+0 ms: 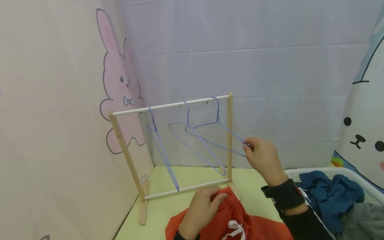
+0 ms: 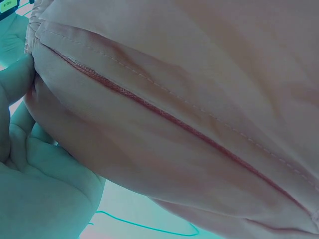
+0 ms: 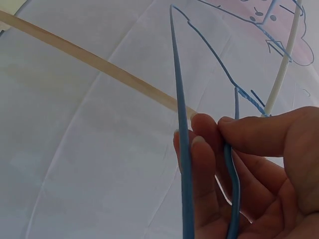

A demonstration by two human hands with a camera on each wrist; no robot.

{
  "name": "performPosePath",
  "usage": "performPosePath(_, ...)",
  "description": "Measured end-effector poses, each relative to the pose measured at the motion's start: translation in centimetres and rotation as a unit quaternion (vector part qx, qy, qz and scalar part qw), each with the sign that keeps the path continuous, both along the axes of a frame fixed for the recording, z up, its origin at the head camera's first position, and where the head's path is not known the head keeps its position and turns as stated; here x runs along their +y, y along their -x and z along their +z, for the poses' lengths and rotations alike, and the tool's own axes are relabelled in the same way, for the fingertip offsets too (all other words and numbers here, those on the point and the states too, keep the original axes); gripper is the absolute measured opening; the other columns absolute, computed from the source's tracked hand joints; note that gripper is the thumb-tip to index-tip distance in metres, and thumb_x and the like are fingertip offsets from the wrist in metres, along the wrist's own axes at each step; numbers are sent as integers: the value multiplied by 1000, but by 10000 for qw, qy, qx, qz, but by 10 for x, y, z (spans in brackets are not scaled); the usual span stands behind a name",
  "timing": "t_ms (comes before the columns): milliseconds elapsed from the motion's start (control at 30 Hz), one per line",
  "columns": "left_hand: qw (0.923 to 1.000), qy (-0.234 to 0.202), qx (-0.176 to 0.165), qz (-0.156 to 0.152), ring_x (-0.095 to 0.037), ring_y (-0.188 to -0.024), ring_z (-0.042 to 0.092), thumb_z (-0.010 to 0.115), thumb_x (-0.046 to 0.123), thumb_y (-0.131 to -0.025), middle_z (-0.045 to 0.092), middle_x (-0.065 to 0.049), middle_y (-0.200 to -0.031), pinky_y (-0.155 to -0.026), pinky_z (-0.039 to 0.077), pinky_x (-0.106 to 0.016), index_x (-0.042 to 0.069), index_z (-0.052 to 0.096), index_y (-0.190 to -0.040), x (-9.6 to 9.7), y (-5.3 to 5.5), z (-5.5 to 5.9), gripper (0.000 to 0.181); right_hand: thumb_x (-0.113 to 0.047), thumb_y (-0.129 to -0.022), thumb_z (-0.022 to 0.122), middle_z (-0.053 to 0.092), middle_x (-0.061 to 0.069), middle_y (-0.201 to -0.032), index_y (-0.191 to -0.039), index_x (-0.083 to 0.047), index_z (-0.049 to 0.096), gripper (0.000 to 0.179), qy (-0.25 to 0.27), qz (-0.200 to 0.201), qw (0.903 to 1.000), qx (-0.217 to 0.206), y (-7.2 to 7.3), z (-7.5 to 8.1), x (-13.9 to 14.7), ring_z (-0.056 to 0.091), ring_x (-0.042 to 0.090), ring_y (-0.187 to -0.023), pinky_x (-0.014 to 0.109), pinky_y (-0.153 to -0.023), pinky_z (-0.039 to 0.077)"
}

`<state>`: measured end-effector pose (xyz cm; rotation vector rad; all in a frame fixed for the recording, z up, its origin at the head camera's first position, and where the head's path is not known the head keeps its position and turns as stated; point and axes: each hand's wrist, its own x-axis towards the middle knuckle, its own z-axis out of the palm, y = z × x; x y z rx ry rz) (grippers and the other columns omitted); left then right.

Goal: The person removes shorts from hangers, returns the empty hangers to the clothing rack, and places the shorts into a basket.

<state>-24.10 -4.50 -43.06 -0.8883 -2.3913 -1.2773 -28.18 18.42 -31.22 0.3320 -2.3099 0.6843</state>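
My right hand [image 1: 264, 160] pinches one shoulder of a blue wire hanger [image 1: 207, 124], whose hook is still over the rack's top rail [image 1: 171, 105]. In the right wrist view, thumb and fingers grip the hanger's upper wire [image 3: 233, 174], while the lower wire passes in front of the fingers. My left hand [image 1: 202, 210] holds the waistband of an orange-red garment [image 1: 240, 213] with a white drawstring [image 1: 236, 229]. The left wrist view shows the thumb over the gathered edge of the cloth [image 2: 149, 134] and a long seam opening running across it.
Two more blue hangers, a left one [image 1: 163, 153] and a middle one [image 1: 207, 146], hang on the wooden rack [image 1: 127, 156]. At the right a white basket [image 1: 321, 170] contains a dark blue garment [image 1: 333, 196] and a grey one [image 1: 364, 220]. The tabletop [image 1: 168, 176] is pale yellow-green.
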Motion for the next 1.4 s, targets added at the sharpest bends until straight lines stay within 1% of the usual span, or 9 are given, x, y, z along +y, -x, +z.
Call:
performPosePath(167, 10000, -37, 70, -24, 4, -58, 45, 61, 42, -103, 48, 16, -65, -58, 43, -18, 24, 71, -87, 0, -1, 0, 26, -9, -95, 70, 77, 15, -87, -114, 2, 75, 22, 33, -18, 9999, -153, -3, 2, -1, 70, 24, -66, 39, -56, 49)
performPosePath(433, 10000, 1, -96, -11, 3, -58, 45, 60, 44, -103, 49, 16, -64, -58, 43, -18, 25, 71, -88, 1, -2, 1, 26, -9, -95, 70, 78, 15, -89, -113, 1, 74, 21, 128, 57, 9997, -182, -1, -3, 2, 73, 28, -73, 46, -63, 54)
performPosePath(633, 10000, -47, 67, 37, 4, -64, 50, 61, 43, -102, 57, 16, -71, -63, 45, -19, 24, 75, -94, 2, -3, 1, 25, -11, -96, 70, 78, 17, -94, -114, 1, 75, 22, 169, -36, 9994, -294, -8, -3, 7, 75, 32, -81, 51, -69, 55)
performPosePath(800, 9999, 18, 62, 92, 3, -64, 49, 60, 44, -102, 55, 17, -71, -65, 45, -20, 26, 74, -94, 0, -2, 2, 24, -12, -97, 68, 78, 17, -98, -118, -1, 74, 24, 217, -59, 9989, -401, -18, -6, 14, 74, 33, -83, 47, -67, 55)
performPosePath(967, 9999, 59, -35, 142, 1, -64, 49, 60, 44, -103, 54, 16, -70, -64, 45, -21, 27, 72, -93, -2, -3, 1, 23, -18, -101, 66, 76, 20, -106, -126, -2, 70, 29, 292, -192, 9979, -545, -37, -12, 26, 72, 37, -88, 48, -67, 56)
performPosePath(1100, 9997, 100, -151, 165, 0, -62, 48, 61, 44, -103, 52, 14, -68, -62, 44, -22, 27, 71, -90, -2, -4, -2, 23, -20, -102, 65, 75, 21, -106, -125, -3, 70, 29, 369, -572, 9970, -360, -58, -23, 42, 71, 34, -80, 46, -62, 54)
performPosePath(1200, 9994, 159, -209, 220, -1, -60, 46, 61, 43, -103, 51, 14, -67, -60, 43, -22, 26, 70, -89, -3, -3, -3, 23, -20, -101, 66, 76, 20, -102, -123, -5, 71, 27, 412, -881, 9949, -278, -74, -35, 54, 69, 30, -72, 38, -57, 50)
performPosePath(1300, 9989, 250, -181, 355, -1, -60, 46, 63, 42, -103, 53, 15, -69, -59, 42, -22, 27, 70, -88, -5, 1, -5, 22, -21, -101, 65, 77, 16, -100, -123, -6, 71, 27, 436, -985, 9929, -504, -87, -47, 63, 70, 27, -73, 31, -55, 48)
performPosePath(1400, 9980, 355, -155, 494, -2, -59, 45, 64, 41, -102, 55, 15, -70, -57, 40, -22, 28, 71, -89, -6, 4, -6, 20, -25, -103, 63, 77, 14, -101, -126, -7, 70, 30, 425, -894, 9904, -969, -97, -59, 69, 71, 27, -78, 33, -58, 49)
